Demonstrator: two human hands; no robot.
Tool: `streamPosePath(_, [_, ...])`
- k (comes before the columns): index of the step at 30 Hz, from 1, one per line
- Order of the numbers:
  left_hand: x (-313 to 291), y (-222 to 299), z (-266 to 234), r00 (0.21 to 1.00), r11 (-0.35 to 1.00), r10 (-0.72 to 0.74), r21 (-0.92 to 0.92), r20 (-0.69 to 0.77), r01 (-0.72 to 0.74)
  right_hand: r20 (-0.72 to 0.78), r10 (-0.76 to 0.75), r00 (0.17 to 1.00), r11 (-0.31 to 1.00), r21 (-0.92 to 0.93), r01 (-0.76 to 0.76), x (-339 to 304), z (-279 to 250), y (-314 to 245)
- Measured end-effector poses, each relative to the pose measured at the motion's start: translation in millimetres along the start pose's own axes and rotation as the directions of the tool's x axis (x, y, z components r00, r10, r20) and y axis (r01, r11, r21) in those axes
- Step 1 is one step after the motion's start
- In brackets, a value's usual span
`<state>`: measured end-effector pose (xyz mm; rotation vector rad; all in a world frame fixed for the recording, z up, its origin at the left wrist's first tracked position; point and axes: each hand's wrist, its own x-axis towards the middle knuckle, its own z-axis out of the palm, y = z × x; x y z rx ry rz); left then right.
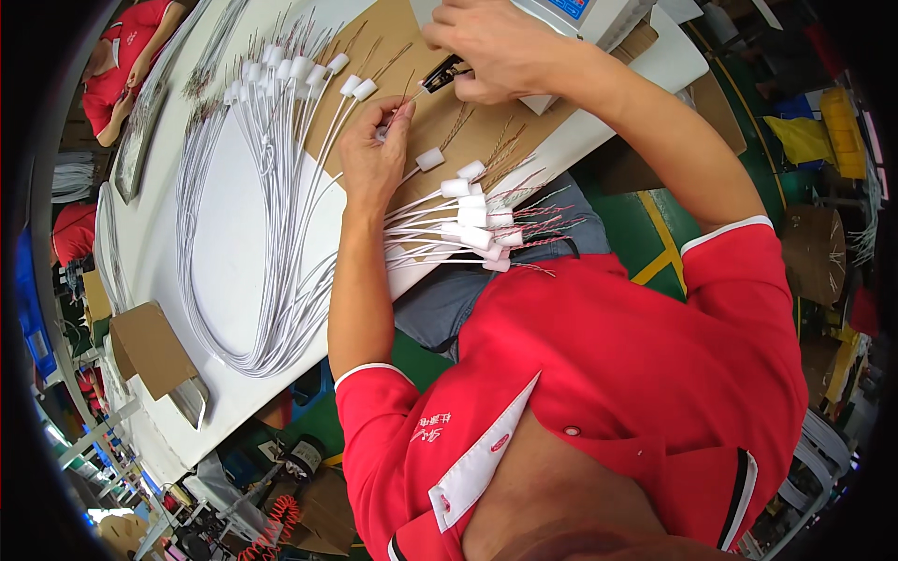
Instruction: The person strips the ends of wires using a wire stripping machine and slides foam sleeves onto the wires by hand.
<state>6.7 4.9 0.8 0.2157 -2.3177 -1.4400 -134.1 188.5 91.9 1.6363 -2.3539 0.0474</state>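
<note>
My left hand is closed on the end of a white cable, and a bit of its white sleeve shows between the fingers. Thin bare wires rise from that end toward a small black clip. My right hand pinches this clip, its jaws close to the wire tips; whether they touch I cannot tell. To the right of my left wrist, several white cables with white cylindrical sleeves and twisted coloured wires hang over the table edge. Left of it lies a looped bundle of similar white cables.
A brown cardboard sheet covers part of the white table. A pale device with a blue screen stands at the far right. An open cardboard box sits at the left edge. Another person in red works at far left.
</note>
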Motion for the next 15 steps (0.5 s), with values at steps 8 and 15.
streamPosePath(8, [1.4, 7.6, -6.8, 0.998, 0.996, 0.037, 0.081, 0.041, -0.041, -0.271, 0.170, 0.948, 0.920, 0.388, -0.054, -8.4, 6.6, 11.1])
streamPosePath(15, [3.3, 8.4, -5.4, 0.998, 0.990, 0.028, 0.137, 0.047, -0.035, -0.233, 0.179, 0.956, 0.921, 0.382, -0.079, -7.4, 5.3, 9.0])
